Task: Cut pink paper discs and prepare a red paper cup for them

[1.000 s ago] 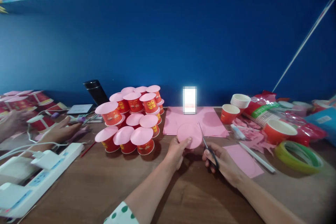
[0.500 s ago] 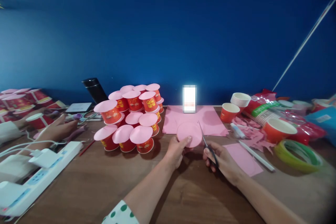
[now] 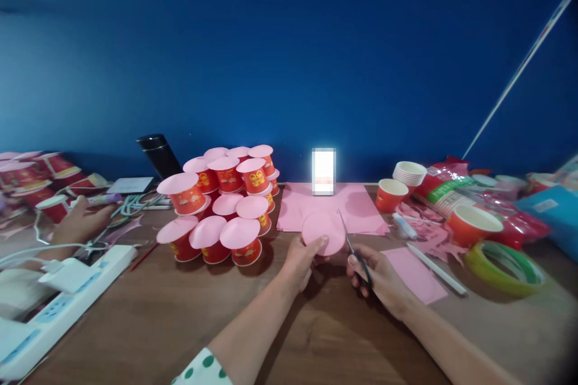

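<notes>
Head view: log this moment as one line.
left grip: holds pink disc | right grip: holds scissors | pink sheets: behind disc

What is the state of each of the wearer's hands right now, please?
Left hand: closed, holding the pink disc by its near edge.
Right hand: closed around the handles of the scissors.

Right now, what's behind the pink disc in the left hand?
Pink sheets show beyond the pink disc held by the left hand; whatever the disc covers cannot be seen.
</notes>
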Demonstrator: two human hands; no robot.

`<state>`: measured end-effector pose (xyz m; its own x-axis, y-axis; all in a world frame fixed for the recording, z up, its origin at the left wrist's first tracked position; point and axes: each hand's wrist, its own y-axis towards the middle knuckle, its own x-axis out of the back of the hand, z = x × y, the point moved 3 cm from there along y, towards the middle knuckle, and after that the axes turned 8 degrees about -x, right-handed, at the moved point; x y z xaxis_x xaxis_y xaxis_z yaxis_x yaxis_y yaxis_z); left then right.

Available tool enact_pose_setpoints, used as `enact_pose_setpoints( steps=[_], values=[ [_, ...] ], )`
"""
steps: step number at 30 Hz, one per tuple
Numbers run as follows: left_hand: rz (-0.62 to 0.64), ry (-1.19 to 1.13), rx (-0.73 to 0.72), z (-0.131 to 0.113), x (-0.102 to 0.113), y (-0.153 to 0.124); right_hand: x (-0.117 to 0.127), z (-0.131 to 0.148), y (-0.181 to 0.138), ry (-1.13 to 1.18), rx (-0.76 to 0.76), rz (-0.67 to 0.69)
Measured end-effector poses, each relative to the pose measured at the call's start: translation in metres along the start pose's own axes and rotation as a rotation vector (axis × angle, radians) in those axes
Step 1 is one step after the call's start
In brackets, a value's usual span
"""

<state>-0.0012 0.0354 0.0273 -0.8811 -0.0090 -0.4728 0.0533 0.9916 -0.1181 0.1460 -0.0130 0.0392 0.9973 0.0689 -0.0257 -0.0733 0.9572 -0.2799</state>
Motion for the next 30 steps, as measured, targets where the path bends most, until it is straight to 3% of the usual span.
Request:
enact_pose_setpoints(
  steps=[30],
  values=[
    [-0.042, -0.043, 0.012, -0.0028, -0.0014, -0.0011, 0.0028, -0.0027, 0.0015, 0.027, -0.029, -0.029]
  ],
)
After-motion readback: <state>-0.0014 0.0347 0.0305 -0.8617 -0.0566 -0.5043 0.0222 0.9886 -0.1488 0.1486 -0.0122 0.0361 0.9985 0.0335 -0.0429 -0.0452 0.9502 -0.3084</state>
